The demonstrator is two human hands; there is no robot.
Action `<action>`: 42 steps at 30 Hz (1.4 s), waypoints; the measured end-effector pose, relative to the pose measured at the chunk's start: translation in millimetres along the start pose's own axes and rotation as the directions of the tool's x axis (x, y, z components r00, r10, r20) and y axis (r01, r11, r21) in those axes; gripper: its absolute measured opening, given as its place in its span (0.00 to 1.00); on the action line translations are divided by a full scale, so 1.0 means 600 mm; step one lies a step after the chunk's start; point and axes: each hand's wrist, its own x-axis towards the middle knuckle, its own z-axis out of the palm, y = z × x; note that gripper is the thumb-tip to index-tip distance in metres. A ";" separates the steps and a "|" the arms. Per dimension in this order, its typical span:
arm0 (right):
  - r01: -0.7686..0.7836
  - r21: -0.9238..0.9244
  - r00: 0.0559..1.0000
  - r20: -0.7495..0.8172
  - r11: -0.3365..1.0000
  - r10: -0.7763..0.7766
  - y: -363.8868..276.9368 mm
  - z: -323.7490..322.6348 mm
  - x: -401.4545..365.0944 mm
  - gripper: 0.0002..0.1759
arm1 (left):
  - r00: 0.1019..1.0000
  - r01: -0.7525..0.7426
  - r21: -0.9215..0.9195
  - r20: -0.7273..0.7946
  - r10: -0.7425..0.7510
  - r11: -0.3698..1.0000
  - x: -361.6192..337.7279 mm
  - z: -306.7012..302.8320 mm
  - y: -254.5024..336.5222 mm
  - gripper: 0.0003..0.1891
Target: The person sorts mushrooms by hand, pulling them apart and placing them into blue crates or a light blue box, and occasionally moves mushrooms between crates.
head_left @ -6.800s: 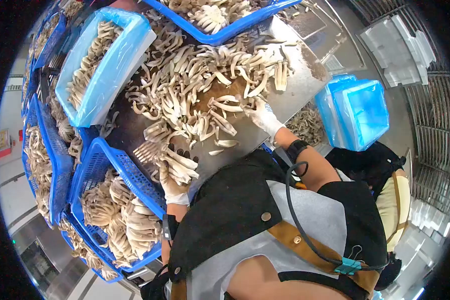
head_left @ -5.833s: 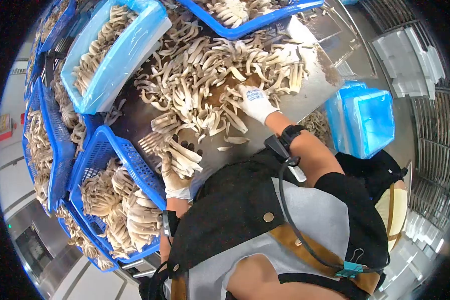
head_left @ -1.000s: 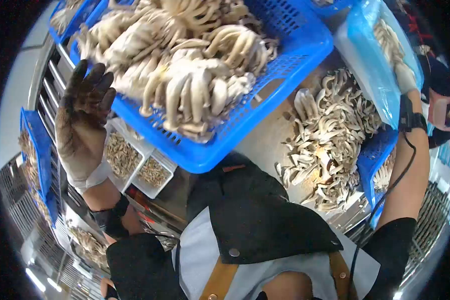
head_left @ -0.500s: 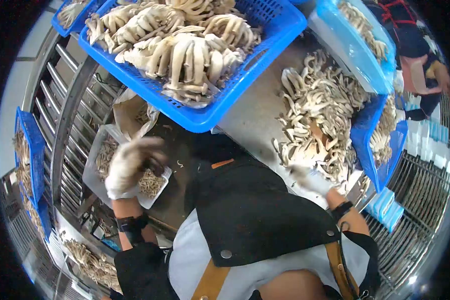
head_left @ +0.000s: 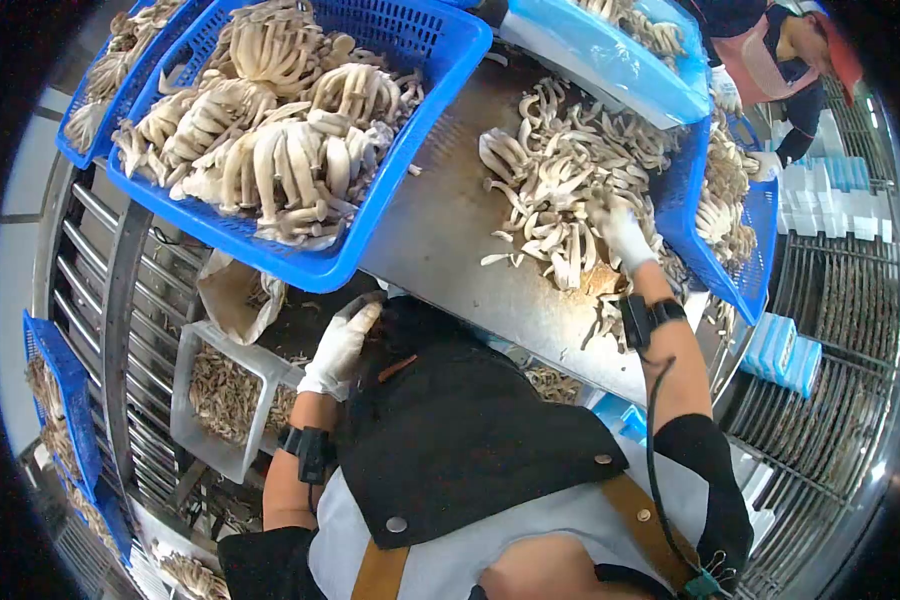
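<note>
My left hand (head_left: 340,348), in a white glove with darkened fingertips, is beside the black apron, below the front corner of the large blue basket (head_left: 315,272). Its fingers point up and to the right, and whether they pinch anything is hidden. My right hand (head_left: 618,228), also gloved, rests on the loose mushroom pile (head_left: 560,190) on the metal table (head_left: 430,235). Its fingertips are blurred among the stems, so a grip cannot be made out. Clusters of mushrooms (head_left: 285,160) fill the large blue basket.
Below left stands a white bin (head_left: 255,455) of small pieces beside an open sack (head_left: 235,300). A blue-lined box (head_left: 610,65) and a tilted blue basket (head_left: 685,240) border the pile. Another person (head_left: 770,60) stands at the upper right. Metal racks flank both sides.
My left hand has moved from above the white bin to beside the apron. My right hand has reached up farther into the pile. The whole view has shifted.
</note>
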 end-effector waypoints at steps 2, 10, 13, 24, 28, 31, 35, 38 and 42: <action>-0.183 0.122 0.969 -0.146 0.976 0.199 -0.075 0.011 0.019 0.27 | 0.995 -0.079 0.150 -0.053 0.088 0.986 0.019 0.007 -0.013 0.24; -0.108 -0.196 0.978 -0.197 0.975 0.069 -0.112 0.172 0.030 0.45 | 0.978 0.202 0.040 0.044 -0.204 0.979 0.018 0.042 0.019 0.29; 0.192 -0.091 0.974 -0.103 0.977 -0.201 -0.075 0.122 -0.006 0.37 | 0.987 0.114 0.177 0.095 -0.132 0.978 0.056 0.033 0.014 0.29; 0.202 -0.170 0.930 -0.275 0.965 -0.243 -0.005 0.108 -0.078 0.42 | 0.951 -0.071 0.340 0.308 -0.040 0.938 0.166 0.096 0.079 0.28; -0.015 -0.343 0.991 -0.128 0.939 -0.031 -0.082 0.122 -0.028 0.45 | 0.940 -0.179 0.433 0.341 0.023 0.883 0.175 0.131 0.097 0.27; -0.067 0.195 0.994 -0.074 0.979 0.083 -0.059 0.094 0.023 0.41 | 0.933 -0.196 0.457 0.359 0.022 0.868 0.174 0.144 0.108 0.26; -0.193 0.980 0.964 0.181 0.045 0.194 -0.069 0.002 0.003 0.25 | 0.941 -0.072 0.375 0.333 -0.062 0.924 0.170 0.164 0.127 0.26; -0.261 0.873 0.956 0.177 -0.411 -0.233 -0.021 0.003 -0.032 0.26 | 0.934 0.003 0.403 0.327 -0.147 0.915 0.190 0.181 0.127 0.26; -0.099 0.856 0.975 -0.019 -0.508 -0.222 -0.075 0.008 -0.092 0.36 | 0.871 0.001 0.256 0.474 -0.127 0.967 0.203 0.242 0.138 0.32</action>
